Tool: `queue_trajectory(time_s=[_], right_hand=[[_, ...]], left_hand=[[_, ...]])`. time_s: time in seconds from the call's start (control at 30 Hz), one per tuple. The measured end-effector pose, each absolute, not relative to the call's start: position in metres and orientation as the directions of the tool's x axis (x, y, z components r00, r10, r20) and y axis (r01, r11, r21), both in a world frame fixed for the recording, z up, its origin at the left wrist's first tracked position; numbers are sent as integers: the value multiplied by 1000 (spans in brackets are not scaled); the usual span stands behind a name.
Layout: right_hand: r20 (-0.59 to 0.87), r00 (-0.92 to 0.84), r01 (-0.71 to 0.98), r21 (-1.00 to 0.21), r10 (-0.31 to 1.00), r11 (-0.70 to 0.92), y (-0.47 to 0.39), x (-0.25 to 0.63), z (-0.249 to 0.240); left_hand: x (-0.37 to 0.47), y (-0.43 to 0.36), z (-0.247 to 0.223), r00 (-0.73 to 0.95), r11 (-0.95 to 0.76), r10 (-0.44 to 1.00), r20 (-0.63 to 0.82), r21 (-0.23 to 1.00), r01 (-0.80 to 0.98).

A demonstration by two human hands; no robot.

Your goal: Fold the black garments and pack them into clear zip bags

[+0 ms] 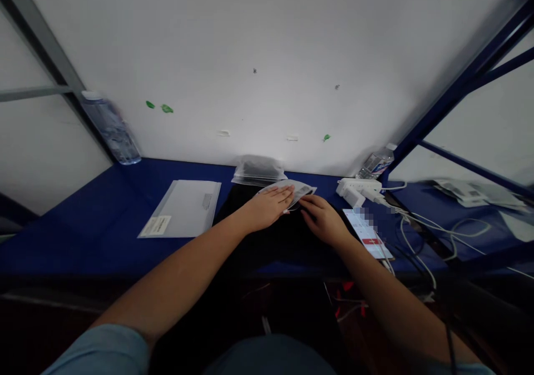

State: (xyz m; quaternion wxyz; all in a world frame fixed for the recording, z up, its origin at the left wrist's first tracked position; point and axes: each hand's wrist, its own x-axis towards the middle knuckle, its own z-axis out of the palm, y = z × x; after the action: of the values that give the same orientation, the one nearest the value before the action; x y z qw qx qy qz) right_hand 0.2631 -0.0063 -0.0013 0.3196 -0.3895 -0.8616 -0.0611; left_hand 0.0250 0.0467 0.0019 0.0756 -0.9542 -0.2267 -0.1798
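I have tabletop (95, 219) running well left of the black covering (258, 252), near whose far edge my left grip (273, 204) lies flat, outstretched, on a translucent pouch (302, 187), my right grip (325, 220) half-curled at its rim, pinch unclear.

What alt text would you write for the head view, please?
Left hand flat on a translucent packet, right hand at its edge, at a blue desk. A phone lies right; a labelled pouch lies left.

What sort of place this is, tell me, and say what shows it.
Probably a work desk, likely indoors: a blue tabletop against a white wall, with a power strip and a lit screen on it.
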Motion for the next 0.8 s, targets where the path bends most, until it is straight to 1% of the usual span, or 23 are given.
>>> queue_trajectory(time_s=[0.07, 0.13, 0.3, 0.43, 0.53, 0.6, 0.67, 0.73, 0.8], right_hand=[[610, -474, 722, -144, 635, 676, -5, 263, -1], [593, -494, 716, -136, 636, 684, -2, 263, 3], [406, -664, 632, -143, 628, 762, 13, 263, 21], [305, -723, 616, -120, 620, 778, 29, 258, 20], [309, -690, 677, -43, 654, 735, 37, 250, 6], [337, -646, 733, 21, 685, 680, 39, 244, -4], [370, -625, 757, 70, 687, 650, 38, 240, -11], [403, -631, 745, 81, 662, 662, 35, 238, -14], [425, -639, 727, 62, 641, 684, 34, 239, -15]], left_hand=[[29, 43, 1, 834, -889, 386, 395, -83, 451], [32, 39, 1, 839, -894, 367, 401, -97, 437], [33, 37, 2, 858, -917, 319, 403, -98, 387], [32, 41, 1, 860, -924, 306, 407, -89, 371], [31, 43, 2, 871, -923, 326, 368, -75, 378], [28, 44, 4, 878, -921, 342, 333, -68, 385], [24, 46, 5, 873, -911, 374, 312, -56, 409], [19, 48, 5, 852, -888, 428, 302, -37, 459], [14, 51, 3, 827, -862, 481, 290, -17, 507]])
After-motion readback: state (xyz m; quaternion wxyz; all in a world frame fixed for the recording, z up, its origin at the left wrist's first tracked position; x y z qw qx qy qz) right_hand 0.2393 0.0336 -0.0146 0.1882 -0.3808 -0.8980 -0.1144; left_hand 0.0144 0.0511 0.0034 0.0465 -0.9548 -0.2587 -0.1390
